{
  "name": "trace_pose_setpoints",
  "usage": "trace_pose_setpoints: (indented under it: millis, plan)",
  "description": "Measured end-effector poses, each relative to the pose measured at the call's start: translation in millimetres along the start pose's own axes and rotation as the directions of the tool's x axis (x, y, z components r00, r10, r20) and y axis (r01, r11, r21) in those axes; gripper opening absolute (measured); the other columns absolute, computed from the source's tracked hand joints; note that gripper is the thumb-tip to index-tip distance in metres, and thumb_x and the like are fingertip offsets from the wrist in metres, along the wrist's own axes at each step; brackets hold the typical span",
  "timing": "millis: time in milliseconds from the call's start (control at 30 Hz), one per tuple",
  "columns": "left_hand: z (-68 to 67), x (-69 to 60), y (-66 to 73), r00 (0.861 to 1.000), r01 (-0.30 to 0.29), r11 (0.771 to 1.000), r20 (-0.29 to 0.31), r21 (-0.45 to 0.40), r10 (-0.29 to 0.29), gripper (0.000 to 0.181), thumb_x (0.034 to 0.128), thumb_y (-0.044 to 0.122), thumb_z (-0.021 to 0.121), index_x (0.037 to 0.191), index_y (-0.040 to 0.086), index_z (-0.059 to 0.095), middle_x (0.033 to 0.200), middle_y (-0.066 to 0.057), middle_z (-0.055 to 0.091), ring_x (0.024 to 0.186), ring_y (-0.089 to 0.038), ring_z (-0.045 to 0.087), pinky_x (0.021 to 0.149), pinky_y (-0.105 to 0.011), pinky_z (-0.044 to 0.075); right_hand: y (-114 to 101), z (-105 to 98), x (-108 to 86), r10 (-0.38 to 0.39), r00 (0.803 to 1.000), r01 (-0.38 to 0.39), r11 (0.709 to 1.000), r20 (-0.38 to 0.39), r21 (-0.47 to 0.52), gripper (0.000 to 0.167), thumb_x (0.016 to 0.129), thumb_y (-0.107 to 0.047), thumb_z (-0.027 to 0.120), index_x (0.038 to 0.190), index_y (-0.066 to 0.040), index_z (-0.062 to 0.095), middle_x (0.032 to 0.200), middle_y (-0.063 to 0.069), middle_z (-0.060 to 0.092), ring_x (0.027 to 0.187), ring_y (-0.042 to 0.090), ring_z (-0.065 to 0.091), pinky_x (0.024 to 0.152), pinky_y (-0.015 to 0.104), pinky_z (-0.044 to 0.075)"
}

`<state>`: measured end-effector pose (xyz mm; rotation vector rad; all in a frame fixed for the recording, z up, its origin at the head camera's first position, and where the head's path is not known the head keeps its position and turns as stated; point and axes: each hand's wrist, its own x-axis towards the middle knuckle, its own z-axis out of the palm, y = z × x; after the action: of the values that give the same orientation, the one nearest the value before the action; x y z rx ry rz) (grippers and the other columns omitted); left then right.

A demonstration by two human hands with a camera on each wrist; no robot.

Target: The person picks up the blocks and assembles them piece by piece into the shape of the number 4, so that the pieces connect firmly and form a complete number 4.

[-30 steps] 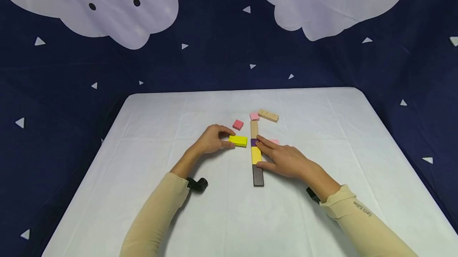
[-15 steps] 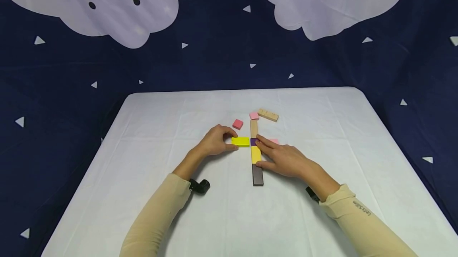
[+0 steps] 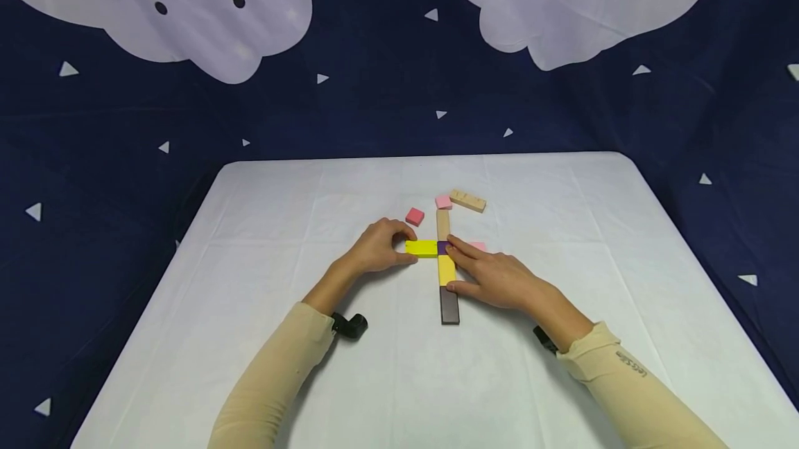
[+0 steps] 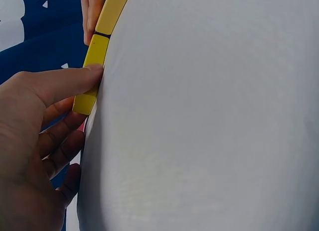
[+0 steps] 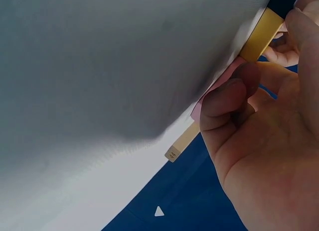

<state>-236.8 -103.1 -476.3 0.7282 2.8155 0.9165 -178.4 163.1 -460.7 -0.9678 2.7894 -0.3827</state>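
Left sleeve, right sleeve: beige cloth, long; left one finely creased, right one with a ruffled cuff and small dark lettering, hard to read. Left wrist unit: black, rounded. Right wrist unit: black, partly hidden. Left hand, right hand: bare

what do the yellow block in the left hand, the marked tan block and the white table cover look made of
Held yellow block: probably painted wood, smooth and evenly coloured; plastic is possible. Marked tan block: likely bare wood, from its pale natural colour. White table cover: seemingly cloth, matt, with fold creases.
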Motion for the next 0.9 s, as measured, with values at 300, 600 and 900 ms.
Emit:
trace_pose_setpoints:
  millis: [300,600,900]
  plan:
    - [-0.1,0.5,5.3,1.0,0.016,1.0,0.008,0.025,-0.016,0.035,0.0716,0.029,0.086,0.1,0.017,0.07,0.094,0.008,0.063,0.086,-0.012,0.05,0.08,-0.027,0.043,-1.0,-1.1,-1.8,0.002,1.0,-0.002,1.0,-0.007,0.003,0.075,0.09,-0.061,0.052,0.15,-0.019,0.035,0.158,-0.004,0.021,0.114,0.026,0.058,0.08,0.049,0.05]
    - [-2.0,1.9,4.6,0.999,0.008,1.0,0.032,0.023,-0.008,0.036,0.0719,0.031,0.086,0.102,0.017,0.07,0.099,0.008,0.064,0.09,-0.011,0.051,0.086,-0.028,0.042,-0.2,-0.7,-2.2,-0.006,1.0,0.006,1.0,-0.011,0.006,0.075,0.09,-0.06,0.053,0.15,-0.019,0.035,0.158,-0.004,0.02,0.116,0.026,0.057,0.082,0.049,0.05]
    - [-3.3,3.1,0.1,0.999,0.031,0.992,-0.021,-0.123,-0.034,0.027,0.0849,0.028,0.073,0.107,0.013,0.07,0.098,0.006,0.063,0.088,-0.013,0.054,0.08,-0.027,0.046,-0.9,-1.2,-1.6,-0.005,1.0,0.005,1.0,-0.001,0.008,0.075,0.091,-0.06,0.053,0.15,-0.018,0.035,0.158,-0.003,0.02,0.117,0.026,0.056,0.083,0.051,0.049]
